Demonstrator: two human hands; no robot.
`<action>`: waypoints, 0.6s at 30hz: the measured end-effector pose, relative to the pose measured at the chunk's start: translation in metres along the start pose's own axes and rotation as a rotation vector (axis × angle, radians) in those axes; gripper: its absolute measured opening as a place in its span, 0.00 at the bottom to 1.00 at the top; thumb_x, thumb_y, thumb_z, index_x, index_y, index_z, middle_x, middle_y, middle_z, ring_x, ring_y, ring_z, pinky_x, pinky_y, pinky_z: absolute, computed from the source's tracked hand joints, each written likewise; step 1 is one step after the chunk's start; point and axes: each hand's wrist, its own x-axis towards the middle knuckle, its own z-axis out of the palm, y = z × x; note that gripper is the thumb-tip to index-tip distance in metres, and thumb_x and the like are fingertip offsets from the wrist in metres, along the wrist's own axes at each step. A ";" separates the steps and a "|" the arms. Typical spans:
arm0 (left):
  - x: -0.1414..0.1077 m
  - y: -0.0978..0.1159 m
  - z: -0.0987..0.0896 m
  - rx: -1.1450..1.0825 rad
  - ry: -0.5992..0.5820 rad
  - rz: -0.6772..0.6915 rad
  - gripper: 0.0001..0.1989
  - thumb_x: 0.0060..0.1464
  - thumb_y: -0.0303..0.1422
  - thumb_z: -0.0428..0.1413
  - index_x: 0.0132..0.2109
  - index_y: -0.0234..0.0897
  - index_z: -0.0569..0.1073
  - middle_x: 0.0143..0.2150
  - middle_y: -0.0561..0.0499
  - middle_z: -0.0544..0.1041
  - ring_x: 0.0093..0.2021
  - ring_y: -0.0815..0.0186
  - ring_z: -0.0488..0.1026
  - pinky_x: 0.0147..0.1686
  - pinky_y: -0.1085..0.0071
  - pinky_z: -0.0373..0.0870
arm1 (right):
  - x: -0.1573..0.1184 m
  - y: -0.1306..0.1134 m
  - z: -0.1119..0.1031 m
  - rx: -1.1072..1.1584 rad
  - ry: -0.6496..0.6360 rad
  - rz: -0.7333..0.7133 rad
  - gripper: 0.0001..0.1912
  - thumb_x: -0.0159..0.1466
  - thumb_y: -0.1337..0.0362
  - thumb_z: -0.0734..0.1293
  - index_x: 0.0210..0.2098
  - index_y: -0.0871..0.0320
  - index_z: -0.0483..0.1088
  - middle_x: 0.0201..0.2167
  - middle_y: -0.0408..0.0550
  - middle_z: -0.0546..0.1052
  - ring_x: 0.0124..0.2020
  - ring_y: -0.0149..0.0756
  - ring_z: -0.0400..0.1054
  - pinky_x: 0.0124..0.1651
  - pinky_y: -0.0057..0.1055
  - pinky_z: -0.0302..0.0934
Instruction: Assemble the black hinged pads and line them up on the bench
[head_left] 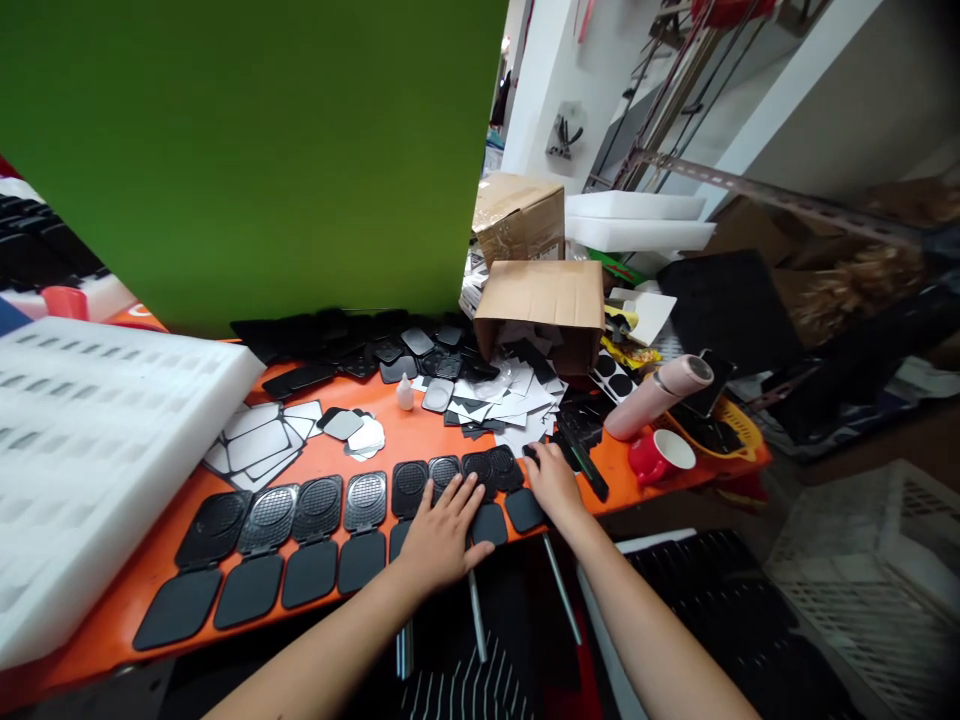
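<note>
A row of opened black hinged cases [317, 508] lies along the front of the orange table, each with a patterned half above and a smooth flat half below. My left hand [442, 535] rests palm down over the middle cases, fingers spread, covering parts of them. At the right end of the row is my right hand [555, 487], its thumb and fingers bent around a small dark piece that I cannot make out. The last case's smooth half [524, 510] lies just below that hand. Beyond the row are loose white and black sheets [517, 395].
White foam tray [127, 450] at left; small white bottle [405, 392] behind the row. An open cardboard box [540, 290] stands at the back. On the right are a box cutter [583, 458], a pink flask [658, 397] and a red mug [660, 457]. A green panel [255, 160] rises behind.
</note>
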 end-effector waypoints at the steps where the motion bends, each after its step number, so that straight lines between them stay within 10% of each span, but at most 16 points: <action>1: 0.001 0.000 -0.001 -0.007 -0.006 -0.004 0.35 0.50 0.53 0.40 0.61 0.41 0.46 0.63 0.47 0.46 0.61 0.53 0.43 0.55 0.46 0.33 | -0.005 0.006 -0.004 -0.036 0.013 0.026 0.19 0.62 0.58 0.54 0.49 0.58 0.62 0.46 0.55 0.65 0.43 0.41 0.64 0.40 0.32 0.55; 11: 0.040 0.033 0.002 -0.008 0.032 0.005 0.34 0.50 0.53 0.39 0.60 0.39 0.52 0.63 0.45 0.49 0.61 0.54 0.42 0.55 0.47 0.33 | -0.001 0.030 -0.013 0.055 -0.155 0.152 0.19 0.50 0.52 0.65 0.36 0.59 0.69 0.35 0.52 0.73 0.37 0.43 0.67 0.34 0.31 0.56; 18: 0.043 0.028 0.011 -0.058 -0.006 0.035 0.33 0.50 0.53 0.41 0.60 0.45 0.50 0.63 0.48 0.47 0.61 0.53 0.42 0.55 0.47 0.32 | -0.012 0.061 -0.059 0.229 -0.093 0.116 0.16 0.56 0.54 0.60 0.38 0.56 0.70 0.34 0.48 0.75 0.37 0.39 0.67 0.38 0.31 0.58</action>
